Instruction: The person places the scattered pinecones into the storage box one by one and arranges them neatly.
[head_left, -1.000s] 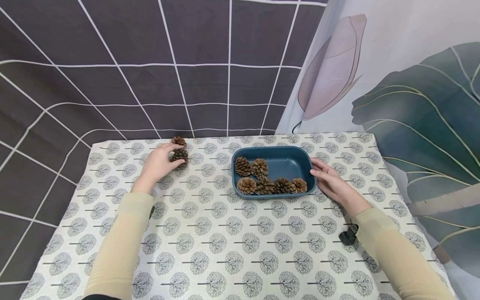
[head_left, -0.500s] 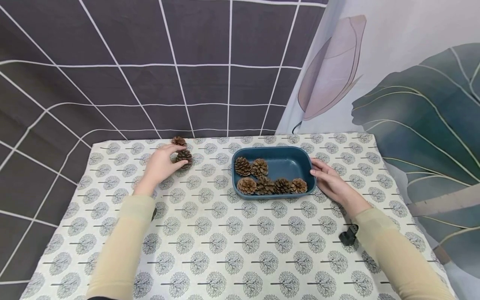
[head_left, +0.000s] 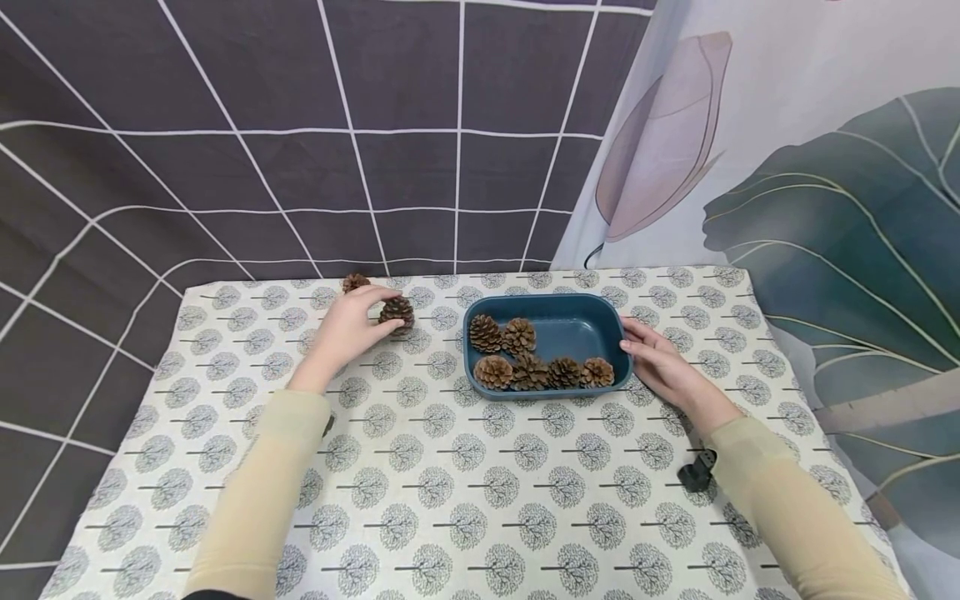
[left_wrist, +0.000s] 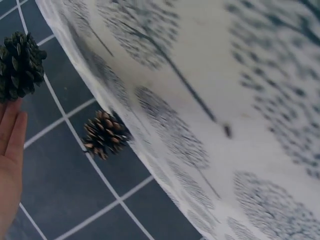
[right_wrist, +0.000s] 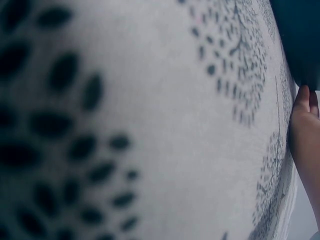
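My left hand (head_left: 348,327) grips a brown pine cone (head_left: 396,311) between thumb and fingers at the back left of the table. In the left wrist view that pine cone (left_wrist: 22,65) shows above the fingertips. Another pine cone (head_left: 356,282) lies just behind the hand, near the table's back edge. Right of centre stands a dark blue rectangular bin (head_left: 576,315), with several pine cones (head_left: 529,371) along its left and front sides. My right hand (head_left: 663,364) touches the bin's right end with fairly straight fingers; the right wrist view shows its fingertips (right_wrist: 304,94) against the blue wall.
A white cloth with grey tree prints (head_left: 450,492) covers the table. Behind it hangs a dark curtain with white grid lines (head_left: 405,167), and a leaf-patterned curtain (head_left: 847,208) hangs at the right. A small black device (head_left: 697,471) sits by the right wrist.
My left hand has carried its pine cone rightward, away from the one at the back edge and toward the bin. The right hand and the bin have stayed put.
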